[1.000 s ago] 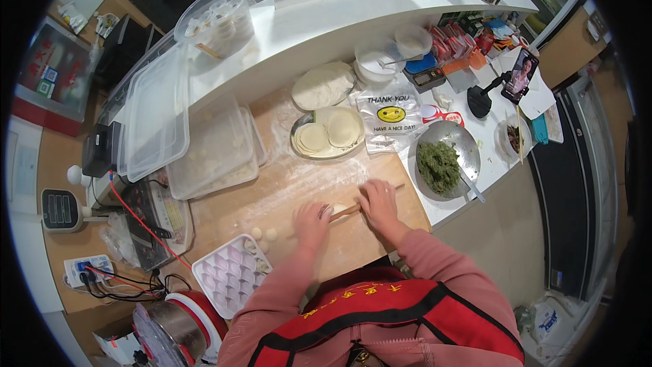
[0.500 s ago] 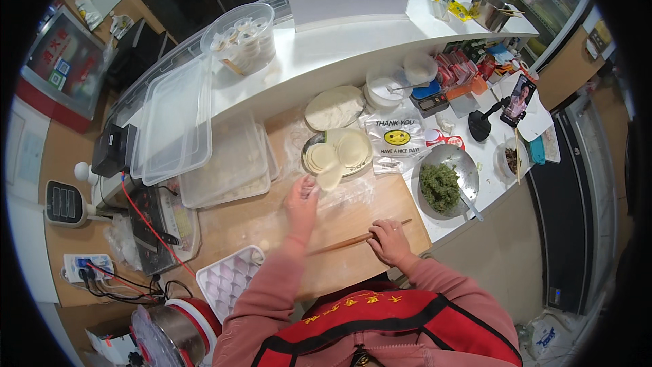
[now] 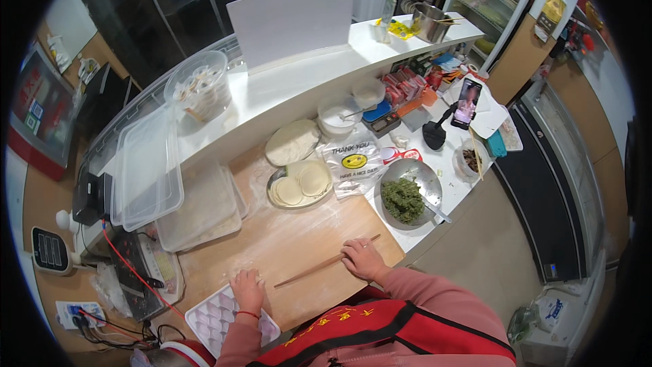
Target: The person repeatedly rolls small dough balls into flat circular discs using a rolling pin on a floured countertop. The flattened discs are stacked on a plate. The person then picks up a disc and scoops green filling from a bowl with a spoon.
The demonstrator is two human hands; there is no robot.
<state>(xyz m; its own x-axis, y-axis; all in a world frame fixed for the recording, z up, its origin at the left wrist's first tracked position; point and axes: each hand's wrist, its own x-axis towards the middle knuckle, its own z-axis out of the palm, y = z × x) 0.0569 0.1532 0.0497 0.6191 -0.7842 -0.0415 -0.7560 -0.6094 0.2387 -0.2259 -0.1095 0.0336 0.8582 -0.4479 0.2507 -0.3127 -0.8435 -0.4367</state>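
Observation:
My right hand [image 3: 365, 259] is closed over the right end of a slim wooden rolling pin [image 3: 305, 272], which lies slantwise on the floury wooden board [image 3: 305, 231]. At the near left edge of the board is my left hand [image 3: 247, 290], palm down with its fingers a little apart. It lies beside and partly over a white tray with rounded hollows [image 3: 210, 319]; anything under its palm is hidden. Farther back, an oval plate [image 3: 323, 198] bears round flat dough wrappers [image 3: 315, 180] in two piles. Behind it sits a larger pale dough piece [image 3: 293, 142].
A metal bowl of chopped green filling [image 3: 403, 200] with a spoon stands right of the board. Clear plastic boxes [image 3: 197, 221] and cables lie left. A printed plastic bag [image 3: 352, 161], white tub [image 3: 337, 119] and phone on a stand [image 3: 466, 102] are behind.
My left hand has left the plate and come back to the tray, leaving a wrapper on the pile. My right hand stays on the rolling pin. The whole view has shifted.

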